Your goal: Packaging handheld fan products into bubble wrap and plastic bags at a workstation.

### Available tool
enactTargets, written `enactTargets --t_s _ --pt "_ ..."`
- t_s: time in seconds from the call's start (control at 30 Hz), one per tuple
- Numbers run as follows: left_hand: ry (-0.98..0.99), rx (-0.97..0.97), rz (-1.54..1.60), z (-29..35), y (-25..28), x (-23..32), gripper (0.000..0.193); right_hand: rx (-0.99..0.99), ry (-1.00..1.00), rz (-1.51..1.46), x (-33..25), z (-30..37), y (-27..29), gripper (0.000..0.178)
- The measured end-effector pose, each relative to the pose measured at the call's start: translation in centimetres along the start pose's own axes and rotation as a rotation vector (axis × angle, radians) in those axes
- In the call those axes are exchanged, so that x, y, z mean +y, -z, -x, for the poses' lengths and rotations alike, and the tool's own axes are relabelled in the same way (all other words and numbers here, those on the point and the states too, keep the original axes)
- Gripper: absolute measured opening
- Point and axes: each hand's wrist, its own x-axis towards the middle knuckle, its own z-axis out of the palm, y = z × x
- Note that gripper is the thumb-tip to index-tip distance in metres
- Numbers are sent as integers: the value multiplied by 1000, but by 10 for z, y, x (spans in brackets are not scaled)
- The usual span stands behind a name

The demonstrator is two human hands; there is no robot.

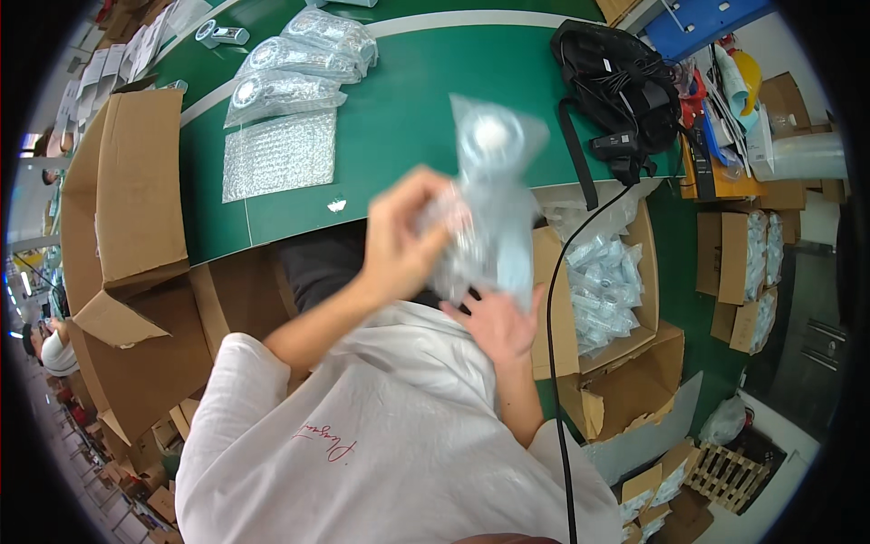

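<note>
My left hand [403,231] is closed on the side of a clear plastic bag [503,208], held up over the table's front edge. Inside it, a pale device with a round white head [494,134] shows through, blurred by motion. Below the bag's lower end is my right hand [501,328], palm up with its fingers spread. Whether those fingertips touch the plastic I cannot tell. At the table's left, several similar devices in bubble-wrap bags [285,72] lie overlapped, and a flat bubble-wrap pouch [279,156] lies just in front of them.
A black backpack [616,82] sits on the green table [408,82] at the far right. By my right side, a cardboard box [648,272] holds several bagged items, and a black cable [551,363] hangs across it. Another open carton [140,190] stands on the left.
</note>
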Motion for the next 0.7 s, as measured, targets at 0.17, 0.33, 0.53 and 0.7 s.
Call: enactTargets --t_s 0.17,0.33,0.53,0.7 --pt "11 -165 12 86 -32 -31 14 -206 18 -448 10 -1 5 64" --pt "330 -146 87 109 -40 -50 17 -13 125 -214 5 25 45 65" --pt "317 -228 20 95 -60 -89 19 64 169 -51 -8 46 79 55" --pt "116 -774 -236 51 -46 -75 24 279 172 67 -36 49 116 48"
